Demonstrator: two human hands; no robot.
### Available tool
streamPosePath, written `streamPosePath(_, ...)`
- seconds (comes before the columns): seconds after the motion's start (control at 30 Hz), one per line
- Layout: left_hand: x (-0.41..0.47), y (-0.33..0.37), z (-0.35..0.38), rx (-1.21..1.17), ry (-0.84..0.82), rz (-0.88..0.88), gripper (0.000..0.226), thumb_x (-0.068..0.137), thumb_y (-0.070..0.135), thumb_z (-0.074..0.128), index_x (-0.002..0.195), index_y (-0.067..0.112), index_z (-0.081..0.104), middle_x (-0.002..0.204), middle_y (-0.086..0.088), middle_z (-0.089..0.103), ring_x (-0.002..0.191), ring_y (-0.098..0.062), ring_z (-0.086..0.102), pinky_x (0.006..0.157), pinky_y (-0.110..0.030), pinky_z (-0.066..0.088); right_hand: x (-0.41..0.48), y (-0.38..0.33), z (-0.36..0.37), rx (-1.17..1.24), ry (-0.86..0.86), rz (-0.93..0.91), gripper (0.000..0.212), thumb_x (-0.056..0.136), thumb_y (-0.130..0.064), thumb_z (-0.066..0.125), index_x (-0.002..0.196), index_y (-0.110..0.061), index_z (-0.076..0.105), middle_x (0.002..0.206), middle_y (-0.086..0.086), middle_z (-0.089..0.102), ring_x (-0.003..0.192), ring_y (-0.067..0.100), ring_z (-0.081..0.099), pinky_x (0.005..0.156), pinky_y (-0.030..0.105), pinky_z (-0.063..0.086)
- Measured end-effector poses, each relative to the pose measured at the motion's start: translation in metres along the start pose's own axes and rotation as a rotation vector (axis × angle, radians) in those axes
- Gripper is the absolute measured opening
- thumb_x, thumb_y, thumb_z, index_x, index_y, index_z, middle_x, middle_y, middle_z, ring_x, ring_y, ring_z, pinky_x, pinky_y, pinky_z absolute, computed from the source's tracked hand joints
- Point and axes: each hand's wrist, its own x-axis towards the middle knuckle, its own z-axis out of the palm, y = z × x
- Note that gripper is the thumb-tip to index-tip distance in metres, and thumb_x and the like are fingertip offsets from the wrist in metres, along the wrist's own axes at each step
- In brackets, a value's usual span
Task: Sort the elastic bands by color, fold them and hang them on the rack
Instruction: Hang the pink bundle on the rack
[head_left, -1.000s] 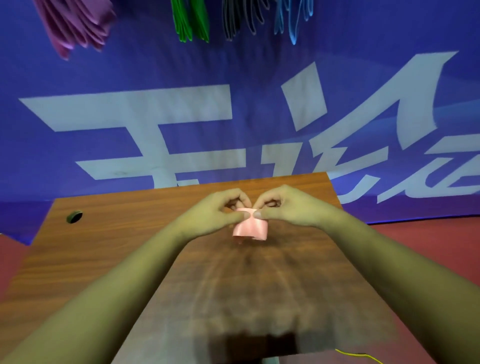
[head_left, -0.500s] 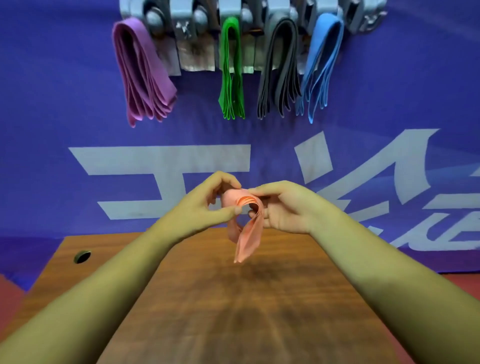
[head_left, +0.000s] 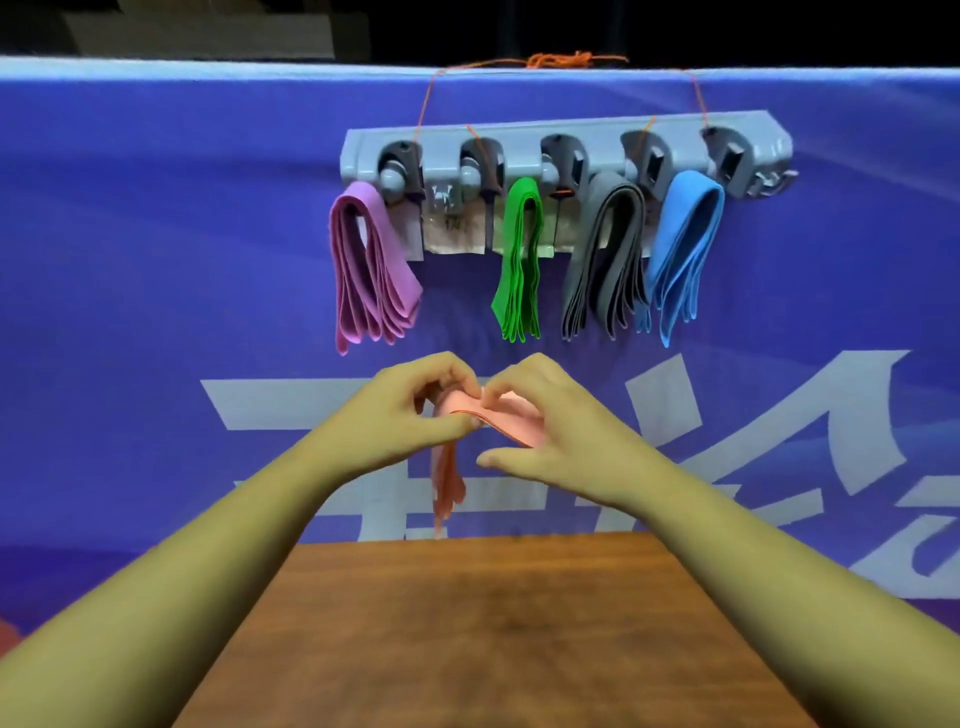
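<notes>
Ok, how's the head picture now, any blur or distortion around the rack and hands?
Head view: the rack and its hung bands are fairly sharp, colours distinct; the pink band pinched between left hand and right hand is slightly soft; the wide-angle lens makes the forearms loom large at the bottom corners; above the banner it is dark.

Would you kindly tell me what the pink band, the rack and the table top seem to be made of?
Pink band: probably thin matte rubber or latex; its folded layers droop limply.
Rack: grey moulded plastic, slightly glossy, with rounded clips.
Table top: smooth brown wood grain; solid wood or laminate, I cannot tell.
</notes>
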Motion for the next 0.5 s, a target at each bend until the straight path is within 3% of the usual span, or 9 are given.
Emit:
streamPosePath(0.13,0.005,0.002,-0.011,0.121,0.065,0.05,0.02,0.084,0.025,0.071,0.099,0.033,0.062,0.09,0.01,0.063,0.085,-0.01,0.056,0.072,-0.019,0.041,0.016,-0.001,0.0,0.058,0.26,-0.117,0.016,0.084,-0.019,0.068,0.098,-0.025,0.066,0.099,-0.007,0.054,0.089,0.011,0.057,0.073,0.038,0.051)
streamPosePath(0.27,0.007,0.007,-0.019,0.36,0.118,0.163,0.032,0.083,0.033,0.065,0.111,0.037,0.051,0.104,0.014,0.056,0.097,-0.011,0.055,0.083,-0.032,0.049,0.031,-0.007,-0.004,0.105,0.428,-0.173,0.015,0.083,-0.013,0.062,0.094,-0.019,0.07,0.096,-0.004,0.061,0.092,0.011,0.059,0.08,0.033,0.049)
streamPosePath(0.37,0.012,0.018,-0.029,0.219,0.262,0.187,0.032,0.084,0.017,0.065,0.104,0.036,0.049,0.096,0.016,0.059,0.09,-0.007,0.056,0.08,-0.018,0.044,0.045,-0.021,-0.009,0.1,0.55,-0.188,0.016,0.082,-0.009,0.061,0.093,-0.016,0.07,0.095,-0.002,0.061,0.093,0.01,0.059,0.08,0.027,0.047)
streamPosePath(0.5,0.026,0.035,-0.04,0.107,0.424,0.158,0.02,0.088,0.01,0.059,0.093,0.028,0.055,0.081,0.007,0.06,0.072,-0.015,0.054,0.066,-0.019,0.044,0.072,-0.044,-0.022,0.133,0.677,-0.163,0.012,0.083,-0.009,0.064,0.089,-0.016,0.072,0.088,-0.005,0.065,0.087,0.008,0.06,0.077,0.022,0.046)
